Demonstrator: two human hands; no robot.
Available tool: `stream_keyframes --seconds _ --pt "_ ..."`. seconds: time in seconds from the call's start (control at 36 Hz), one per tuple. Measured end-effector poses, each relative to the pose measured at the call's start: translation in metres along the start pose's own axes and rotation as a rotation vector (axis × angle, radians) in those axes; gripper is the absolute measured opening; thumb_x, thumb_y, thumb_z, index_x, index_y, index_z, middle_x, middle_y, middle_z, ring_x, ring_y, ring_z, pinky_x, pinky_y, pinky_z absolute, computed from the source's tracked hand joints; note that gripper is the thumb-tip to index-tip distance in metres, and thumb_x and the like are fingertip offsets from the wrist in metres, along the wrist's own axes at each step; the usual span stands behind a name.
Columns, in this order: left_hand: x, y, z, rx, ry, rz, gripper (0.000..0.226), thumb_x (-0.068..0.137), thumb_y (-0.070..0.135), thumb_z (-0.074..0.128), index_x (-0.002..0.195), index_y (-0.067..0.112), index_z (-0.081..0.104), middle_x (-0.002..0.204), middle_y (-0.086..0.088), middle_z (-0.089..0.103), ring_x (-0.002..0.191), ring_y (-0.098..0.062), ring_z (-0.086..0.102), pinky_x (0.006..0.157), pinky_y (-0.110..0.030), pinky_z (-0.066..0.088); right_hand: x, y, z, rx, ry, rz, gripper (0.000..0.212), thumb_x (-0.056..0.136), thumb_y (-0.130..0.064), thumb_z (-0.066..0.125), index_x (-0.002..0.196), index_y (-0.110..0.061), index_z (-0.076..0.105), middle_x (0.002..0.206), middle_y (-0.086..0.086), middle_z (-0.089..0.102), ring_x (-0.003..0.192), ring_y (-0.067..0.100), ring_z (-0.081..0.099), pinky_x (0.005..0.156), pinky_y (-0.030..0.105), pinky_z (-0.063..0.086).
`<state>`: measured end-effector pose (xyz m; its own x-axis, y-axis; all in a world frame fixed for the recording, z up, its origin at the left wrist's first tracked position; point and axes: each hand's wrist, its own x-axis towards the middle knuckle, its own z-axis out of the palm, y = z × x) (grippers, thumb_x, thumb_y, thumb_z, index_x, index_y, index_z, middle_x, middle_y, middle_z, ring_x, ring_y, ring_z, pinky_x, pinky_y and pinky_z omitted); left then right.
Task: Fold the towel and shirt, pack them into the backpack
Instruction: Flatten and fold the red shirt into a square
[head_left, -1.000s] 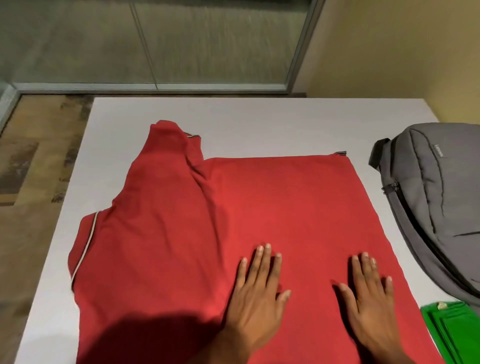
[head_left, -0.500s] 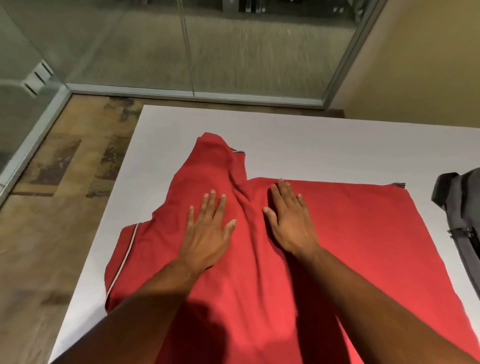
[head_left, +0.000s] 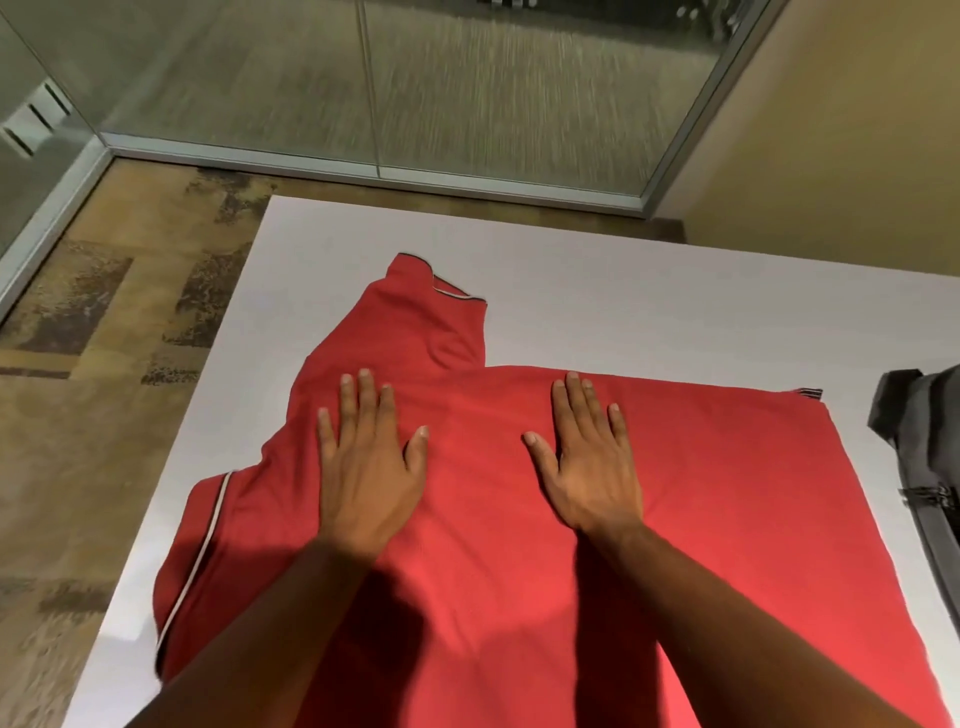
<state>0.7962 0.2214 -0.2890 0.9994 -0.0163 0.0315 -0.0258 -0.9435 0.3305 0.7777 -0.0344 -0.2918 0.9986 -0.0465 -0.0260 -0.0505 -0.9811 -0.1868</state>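
Your left hand (head_left: 366, 467) lies flat on the red shirt (head_left: 727, 519), palm down, fingers straight and slightly spread, thumb out to the side — it holds nothing. Your right hand (head_left: 589, 462) lies flat in the same way, a little to the right of it, fingertips near the shirt's far folded edge. The two hands are apart, with bare red cloth between them.

The shirt is spread across the white table (head_left: 623, 291), covering most of its near part. One sleeve (head_left: 431, 312) sticks out toward the far side, beyond your left fingertips; a white-trimmed edge (head_left: 200, 561) runs along the shirt's left side. The grey backpack (head_left: 919, 467) sits at the table's right edge, just beside the shirt — only a part of it shows. Beyond the table are a patterned floor (head_left: 104, 322) and a glass wall (head_left: 467, 83).
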Motion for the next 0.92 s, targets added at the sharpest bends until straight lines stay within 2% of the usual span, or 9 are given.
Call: stream_keyframes --seconds 0.08,0.28,0.44,0.58,0.64,0.69,0.75,0.83,0.92 --pt "0.013 0.017 0.008 -0.024 -0.019 0.135 0.070 0.101 0.052 0.024 0.161 0.016 0.029 0.172 -0.005 0.007 0.159 -0.018 -0.003 0.128 -0.051 0.003 0.000 0.000 0.000 -0.019 -0.010 0.001 0.078 0.105 -0.068 0.015 0.167 -0.023 0.009 0.174 -0.006 -0.002 0.159 0.008 -0.010 0.130 0.044 0.000" --pt "0.031 -0.007 0.016 0.082 -0.020 0.018 0.078 0.099 0.063 0.019 0.164 0.020 0.019 0.173 0.000 0.007 0.159 -0.021 0.002 0.126 -0.056 0.006 0.001 0.000 -0.001 -0.019 -0.039 0.009 0.081 0.103 -0.072 0.010 0.167 -0.023 0.004 0.173 -0.008 -0.007 0.158 0.006 -0.015 0.130 0.044 -0.001" --pt "0.038 -0.009 0.011 0.064 -0.029 -0.022 0.082 0.097 0.069 0.019 0.164 0.024 0.012 0.173 0.002 0.002 0.159 -0.020 -0.005 0.125 -0.055 -0.002 0.002 0.000 -0.001 -0.030 -0.037 0.012 0.082 0.103 -0.073 0.010 0.167 -0.024 0.003 0.173 -0.009 -0.009 0.157 0.005 -0.016 0.130 0.044 -0.002" --pt "0.037 -0.010 0.003 0.002 -0.089 -0.008 0.080 0.098 0.065 0.017 0.165 0.021 0.007 0.173 0.000 -0.003 0.158 -0.018 -0.011 0.124 -0.051 -0.009 0.002 0.000 0.000 -0.030 -0.034 0.006 0.083 0.102 -0.074 0.009 0.167 -0.024 0.003 0.173 -0.008 -0.007 0.158 0.007 -0.014 0.130 0.044 -0.001" --pt "0.029 -0.012 -0.003 -0.082 -0.071 0.007 0.076 0.100 0.058 0.021 0.164 0.019 0.013 0.173 -0.002 0.002 0.159 -0.017 -0.006 0.126 -0.048 -0.006 0.002 -0.001 0.000 -0.039 -0.028 0.005 0.083 0.102 -0.074 0.008 0.167 -0.023 0.004 0.173 -0.008 -0.006 0.158 0.007 -0.013 0.130 0.045 0.000" --pt "0.014 -0.019 -0.011 -0.154 0.013 0.019 0.068 0.102 0.049 0.027 0.162 0.017 0.024 0.171 -0.005 0.015 0.159 -0.016 0.005 0.128 -0.045 0.002 0.001 -0.001 0.000 -0.047 -0.025 0.003 0.084 0.101 -0.074 0.008 0.167 -0.023 0.005 0.174 -0.007 -0.005 0.159 0.008 -0.012 0.130 0.045 0.001" --pt "-0.002 -0.031 -0.020 -0.238 0.169 0.009 0.056 0.104 0.034 0.036 0.156 0.013 0.039 0.164 -0.008 0.035 0.155 -0.020 0.025 0.127 -0.045 0.019 0.002 -0.001 -0.001 -0.047 -0.029 0.002 0.085 0.101 -0.075 0.008 0.167 -0.022 0.005 0.174 -0.007 -0.004 0.159 0.008 -0.012 0.130 0.045 0.002" --pt "-0.020 -0.057 -0.034 -0.337 0.387 -0.090 0.046 0.098 0.004 0.046 0.142 0.008 0.053 0.142 -0.012 0.057 0.133 -0.029 0.052 0.113 -0.045 0.042 0.001 -0.001 0.000 -0.044 -0.029 0.002 0.086 0.100 -0.075 0.007 0.167 -0.022 0.006 0.174 -0.007 -0.005 0.158 0.007 -0.012 0.130 0.045 0.001" --pt "-0.029 -0.081 -0.044 -0.348 0.348 -0.238 0.051 0.093 -0.005 0.046 0.141 0.009 0.054 0.134 -0.011 0.060 0.124 -0.030 0.054 0.107 -0.046 0.046 0.001 0.000 -0.001 -0.039 -0.045 -0.005 0.087 0.099 -0.076 0.007 0.167 -0.022 0.007 0.174 -0.007 -0.004 0.159 0.007 -0.011 0.130 0.045 0.000"
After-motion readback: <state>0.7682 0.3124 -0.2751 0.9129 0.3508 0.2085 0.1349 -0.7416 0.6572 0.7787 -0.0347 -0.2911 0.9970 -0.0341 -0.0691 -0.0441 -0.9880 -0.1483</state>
